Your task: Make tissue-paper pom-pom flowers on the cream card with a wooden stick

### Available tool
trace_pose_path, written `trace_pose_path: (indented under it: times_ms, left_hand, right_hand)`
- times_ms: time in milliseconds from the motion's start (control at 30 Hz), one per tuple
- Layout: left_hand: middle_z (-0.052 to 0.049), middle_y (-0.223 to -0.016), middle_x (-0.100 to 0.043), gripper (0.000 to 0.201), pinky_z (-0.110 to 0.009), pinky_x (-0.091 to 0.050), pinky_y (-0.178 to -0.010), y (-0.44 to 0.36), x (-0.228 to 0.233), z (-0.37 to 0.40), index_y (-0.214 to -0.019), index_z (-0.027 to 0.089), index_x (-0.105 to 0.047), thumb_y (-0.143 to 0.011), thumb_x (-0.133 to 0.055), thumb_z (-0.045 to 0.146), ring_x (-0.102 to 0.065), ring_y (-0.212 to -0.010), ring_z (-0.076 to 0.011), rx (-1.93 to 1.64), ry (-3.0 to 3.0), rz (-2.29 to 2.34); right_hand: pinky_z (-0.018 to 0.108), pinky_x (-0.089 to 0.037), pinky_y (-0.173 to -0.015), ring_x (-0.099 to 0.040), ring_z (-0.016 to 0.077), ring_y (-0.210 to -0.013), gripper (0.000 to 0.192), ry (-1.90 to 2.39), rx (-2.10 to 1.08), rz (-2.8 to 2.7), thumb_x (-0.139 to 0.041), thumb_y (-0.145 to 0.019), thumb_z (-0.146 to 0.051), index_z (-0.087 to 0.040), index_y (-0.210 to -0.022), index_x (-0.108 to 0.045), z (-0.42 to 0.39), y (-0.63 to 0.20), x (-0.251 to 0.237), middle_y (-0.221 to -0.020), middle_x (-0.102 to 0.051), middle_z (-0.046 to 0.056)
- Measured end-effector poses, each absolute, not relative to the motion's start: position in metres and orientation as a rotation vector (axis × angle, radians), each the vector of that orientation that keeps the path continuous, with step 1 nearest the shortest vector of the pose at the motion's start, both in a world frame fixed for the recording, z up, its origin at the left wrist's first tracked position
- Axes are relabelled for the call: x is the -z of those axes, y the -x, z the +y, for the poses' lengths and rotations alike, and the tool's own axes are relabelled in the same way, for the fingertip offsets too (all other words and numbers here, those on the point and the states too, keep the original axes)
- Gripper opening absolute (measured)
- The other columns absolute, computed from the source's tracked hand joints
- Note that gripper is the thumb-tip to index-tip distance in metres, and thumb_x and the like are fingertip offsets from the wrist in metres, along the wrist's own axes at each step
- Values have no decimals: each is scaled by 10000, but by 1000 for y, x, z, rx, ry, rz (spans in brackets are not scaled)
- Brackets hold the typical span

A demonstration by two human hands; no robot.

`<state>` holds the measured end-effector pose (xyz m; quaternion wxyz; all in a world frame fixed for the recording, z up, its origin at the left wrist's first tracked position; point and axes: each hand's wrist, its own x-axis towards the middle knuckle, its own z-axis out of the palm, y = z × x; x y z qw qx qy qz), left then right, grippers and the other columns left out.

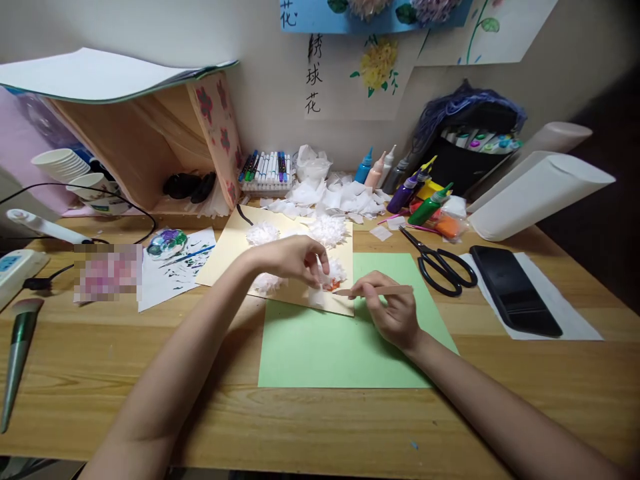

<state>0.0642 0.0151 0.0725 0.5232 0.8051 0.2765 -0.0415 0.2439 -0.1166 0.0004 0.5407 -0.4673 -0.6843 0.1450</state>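
My right hand (393, 310) grips a thin flat wooden stick (395, 291), its tip at an orange patch (332, 285) on the lower right of a cream sheet (235, 267). Over the same corner, my left hand (295, 259) has its fingers bent in a pinch at a small piece of white tissue paper (317, 296); the fingertips are partly hidden. Fluffy white paper flowers (329, 230) are stuck on the cream sheet, one of them beside the orange patch. The cream sheet overlaps a green sheet (345, 353).
Black scissors (440, 263) and a phone (515, 290) lie at the right. Torn tissue pieces (325, 193), a marker box (267, 170) and paint bottles (425, 207) stand behind. At the left are a paint-smeared sheet (180, 267), a makeup brush (19, 353) and a box (220, 133).
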Motion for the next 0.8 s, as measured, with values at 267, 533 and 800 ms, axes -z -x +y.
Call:
trace_pose_path:
  times_ms: [267,533,800]
  left_hand:
    - [41,-709,-720,290,-169,-359,-498,-24,-91,35,-871,230,-678,-592,-754,226,-625,-610,-110,367,-2047,762]
    - [50,-643,-693,231,-181,-345,-489,-57,-87,10,-783,210,-680,-565,-755,202,-600,-549,-103,255,-2040,668]
    - [-1,-726,-692,139,-212,-380,-545,-80,-73,-9,-741,163,-662,-619,-670,98,-610,-627,-126,54,-2354,703]
  right_hand:
    - [305,-521,-657,-648,156,-739,207,1147,-360,-1739,-485,-896,-168,-194,-830,-679,-113,-240,1,-806,-715,42]
    - [308,-543,-728,-669,160,-818,192,1206,-463,-1716,-502,-908,-225,-218,-885,-693,-112,-240,2,-876,-728,37]
    - [297,-581,-716,-675,167,-862,243,1192,-626,-1558,-485,-917,-258,-207,-800,-692,-109,-238,2,-917,-702,53]
